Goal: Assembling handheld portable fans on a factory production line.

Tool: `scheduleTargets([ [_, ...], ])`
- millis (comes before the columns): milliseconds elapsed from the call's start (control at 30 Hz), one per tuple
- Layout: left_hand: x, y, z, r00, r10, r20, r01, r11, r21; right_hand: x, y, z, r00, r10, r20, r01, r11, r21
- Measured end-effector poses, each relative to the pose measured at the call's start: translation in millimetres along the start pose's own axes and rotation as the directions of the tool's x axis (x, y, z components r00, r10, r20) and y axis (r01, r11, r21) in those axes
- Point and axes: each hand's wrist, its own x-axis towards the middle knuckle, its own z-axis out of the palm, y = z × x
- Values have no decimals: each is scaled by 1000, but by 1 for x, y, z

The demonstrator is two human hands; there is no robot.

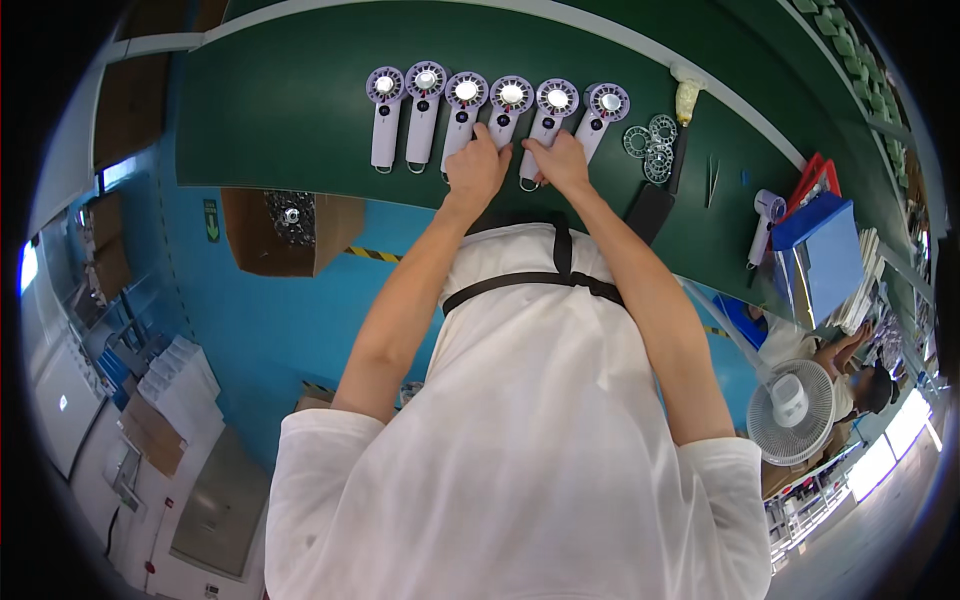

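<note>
Several pale purple handheld fans lie in a row on the green table, round heads away from me and handles toward me. My left hand (pixel 478 168) is closed around the lower handle of the fourth fan from the left (pixel 511 95); that handle's end is hidden. It also overlaps the handle of the third fan (pixel 465 92). My right hand (pixel 561 162) grips the handle of the fifth fan (pixel 556 99), thumb on top, with a wire loop showing at its bottom. Beside it lies the rightmost fan (pixel 607 103), its lower end partly covered by my right hand.
Clear ring-shaped grilles (pixel 657 160) lie right of the fans, near a black-handled tool (pixel 682 140), a dark box (pixel 650 212) and tweezers (pixel 712 182). Another fan (pixel 766 225) lies by a blue bin (pixel 820 235). A carton (pixel 270 235) stands below the table's left side. Another person (pixel 850 385) sits at right.
</note>
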Motion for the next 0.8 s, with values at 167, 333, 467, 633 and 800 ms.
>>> scheduleTargets([
  [167, 3, 3, 0, 999, -32, 20, 31, 998, 45, 7, -2, -6, 997, -77, -13, 73, 979, -190],
  [333, 0, 5, 2, 1000, -5, 9, 5, 999, 43, -19, -9, -34, 991, -85, 103, 124, 867, -482],
  [467, -1, -8, -3, 992, -64, 109, 67, 998, -24, -49, 26, -59, 956, -239, -171, 178, 934, -311],
  [633, -25, -31, -18, 988, -136, 71, 139, 990, -36, -48, 144, -162, 626, -229, -745, 168, 973, -158],
  [800, -41, -32, -14, 990, -115, 78, 121, 990, -79, -53, 302, -275, 427, -56, -902, -433, 864, -259],
])
